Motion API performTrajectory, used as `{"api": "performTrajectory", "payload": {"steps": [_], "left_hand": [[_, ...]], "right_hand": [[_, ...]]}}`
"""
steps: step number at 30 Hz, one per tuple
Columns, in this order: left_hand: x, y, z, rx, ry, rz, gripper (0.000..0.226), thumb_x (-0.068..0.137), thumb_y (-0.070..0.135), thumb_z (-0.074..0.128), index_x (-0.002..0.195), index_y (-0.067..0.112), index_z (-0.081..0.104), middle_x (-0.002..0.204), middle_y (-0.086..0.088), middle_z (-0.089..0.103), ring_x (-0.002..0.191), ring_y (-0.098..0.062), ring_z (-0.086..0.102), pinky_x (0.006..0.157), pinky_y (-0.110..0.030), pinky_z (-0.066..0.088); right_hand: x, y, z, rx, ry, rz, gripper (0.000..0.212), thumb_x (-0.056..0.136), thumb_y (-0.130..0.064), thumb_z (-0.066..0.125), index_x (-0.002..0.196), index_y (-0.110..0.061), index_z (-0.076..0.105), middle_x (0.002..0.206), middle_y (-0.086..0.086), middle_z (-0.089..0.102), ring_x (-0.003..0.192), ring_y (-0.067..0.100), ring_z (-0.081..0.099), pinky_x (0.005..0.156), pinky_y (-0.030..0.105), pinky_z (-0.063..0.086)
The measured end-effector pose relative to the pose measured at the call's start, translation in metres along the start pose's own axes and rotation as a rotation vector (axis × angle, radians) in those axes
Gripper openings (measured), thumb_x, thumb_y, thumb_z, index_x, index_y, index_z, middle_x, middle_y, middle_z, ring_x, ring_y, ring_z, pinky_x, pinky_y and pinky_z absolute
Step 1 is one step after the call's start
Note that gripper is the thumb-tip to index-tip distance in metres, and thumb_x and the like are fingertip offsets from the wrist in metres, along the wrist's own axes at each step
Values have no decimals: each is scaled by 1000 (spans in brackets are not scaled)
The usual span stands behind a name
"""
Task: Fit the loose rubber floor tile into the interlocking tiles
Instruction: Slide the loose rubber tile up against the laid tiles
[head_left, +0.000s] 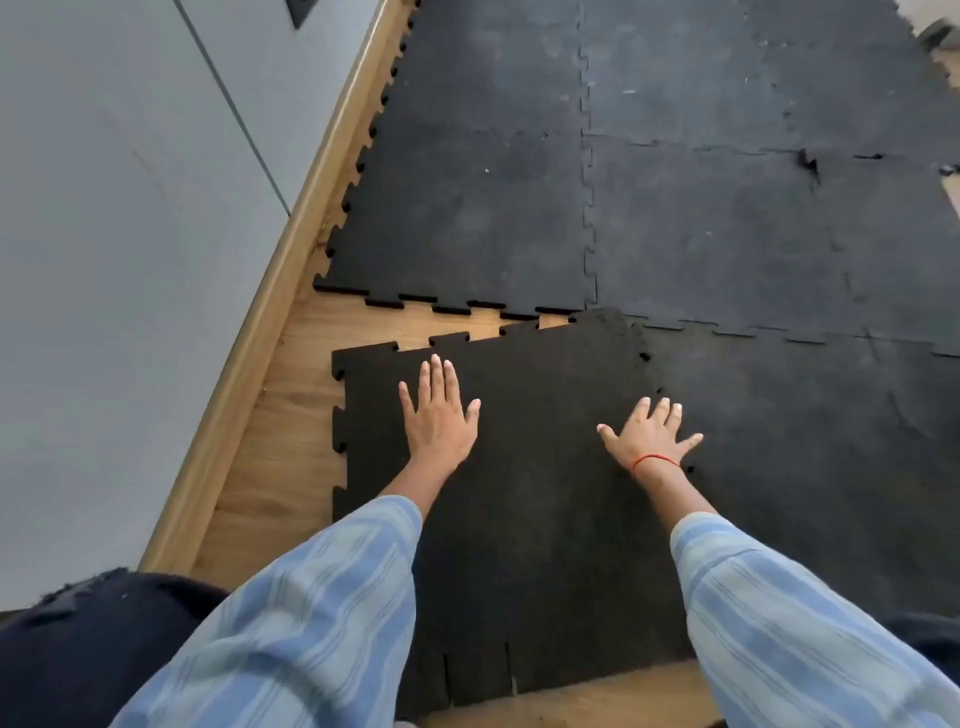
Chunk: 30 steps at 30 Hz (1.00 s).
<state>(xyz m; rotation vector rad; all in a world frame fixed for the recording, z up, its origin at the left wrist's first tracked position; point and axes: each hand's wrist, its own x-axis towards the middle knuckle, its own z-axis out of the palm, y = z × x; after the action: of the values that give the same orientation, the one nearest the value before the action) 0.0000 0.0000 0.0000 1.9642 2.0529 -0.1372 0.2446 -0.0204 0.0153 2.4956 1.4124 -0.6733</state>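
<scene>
The loose black rubber tile (524, 467) lies on the wood floor, turned slightly askew. Its far right corner overlaps the laid interlocking tiles (727, 218), while a wedge of bare floor shows between its far edge and the tile ahead. Its right toothed edge sits against the neighbouring laid tile (810, 457). My left hand (439, 415) rests flat on the tile's far left part, fingers spread. My right hand (649, 436) presses flat near the right seam, fingers spread, a red thread on the wrist.
A wooden skirting board (291, 249) runs diagonally along a grey wall (114, 260) on the left. Bare wood floor (291, 441) shows left of the loose tile and below its near edge. A dark cloth (78, 639) lies at lower left.
</scene>
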Motion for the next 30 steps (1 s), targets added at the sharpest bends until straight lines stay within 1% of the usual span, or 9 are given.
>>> {"api": "performTrajectory", "payload": {"steps": [2, 4, 7, 10, 13, 15, 19, 25, 30], "left_hand": [[6, 4, -3, -2, -34, -46, 71, 101, 49, 21, 154, 9, -2, 163, -8, -5, 151, -24, -6, 119, -51, -2], [11, 4, -5, -98, -113, -127, 73, 101, 50, 25, 154, 8, -1, 163, -10, -5, 151, -25, -5, 119, -51, -1], [-4, -8, 3, -179, -242, -256, 79, 99, 52, 30, 154, 4, -3, 162, -17, -9, 150, -30, -8, 119, -52, 1], [-10, -27, 10, -197, -319, -497, 90, 96, 54, 39, 153, 2, -7, 158, -26, -16, 147, -39, -13, 119, -52, 3], [-11, -34, 9, -281, -395, -723, 100, 92, 56, 48, 152, 3, -11, 156, -28, -20, 147, -43, -6, 120, -52, 8], [-10, -34, 10, -301, -410, -756, 103, 91, 56, 52, 152, 4, -12, 157, -28, -18, 147, -43, -2, 120, -51, 10], [-4, -34, 7, -317, -392, -804, 113, 85, 54, 63, 152, 1, -11, 157, -31, -6, 147, -45, 4, 119, -53, 13], [-2, -45, 8, -337, -374, -847, 127, 75, 57, 72, 151, -3, -11, 157, -31, 9, 145, -45, 15, 118, -54, 17], [-2, -52, 5, -373, -310, -875, 133, 63, 59, 81, 150, -8, 6, 151, -27, 27, 137, -41, 33, 113, -49, 31]], "right_hand": [[3, -1, -1, 13, -68, 49, 89, 91, -58, 47, 154, -8, 8, 162, 14, 2, 150, 30, -3, 115, 62, 5], [7, 0, -3, 49, -128, 64, 94, 89, -59, 50, 154, -7, 7, 163, 13, -1, 150, 30, -1, 116, 60, 7], [5, 9, 0, 43, -129, 60, 97, 88, -57, 54, 154, -4, 5, 163, 13, -5, 150, 29, -2, 118, 57, 9], [8, 14, -1, 85, -124, 124, 104, 85, -56, 60, 153, -3, 2, 161, 19, -2, 150, 34, 2, 119, 55, 10], [9, 11, 2, 144, -138, 174, 108, 83, -57, 62, 153, -3, 0, 158, 24, 12, 146, 38, 18, 118, 54, 14], [10, 9, 4, 139, -122, 183, 107, 83, -57, 62, 153, -3, 1, 155, 25, 20, 143, 39, 24, 118, 54, 17], [11, 9, 4, 139, -123, 189, 107, 83, -56, 63, 152, -2, 1, 154, 26, 23, 142, 41, 26, 118, 53, 19], [4, 11, 4, 240, -15, 225, 120, 76, -53, 74, 150, 7, 0, 150, 25, 30, 138, 37, 32, 116, 44, 27], [1, 7, -3, 316, -15, 299, 122, 70, -47, 81, 149, 10, 7, 151, 22, 29, 140, 34, 31, 116, 40, 29]]}}
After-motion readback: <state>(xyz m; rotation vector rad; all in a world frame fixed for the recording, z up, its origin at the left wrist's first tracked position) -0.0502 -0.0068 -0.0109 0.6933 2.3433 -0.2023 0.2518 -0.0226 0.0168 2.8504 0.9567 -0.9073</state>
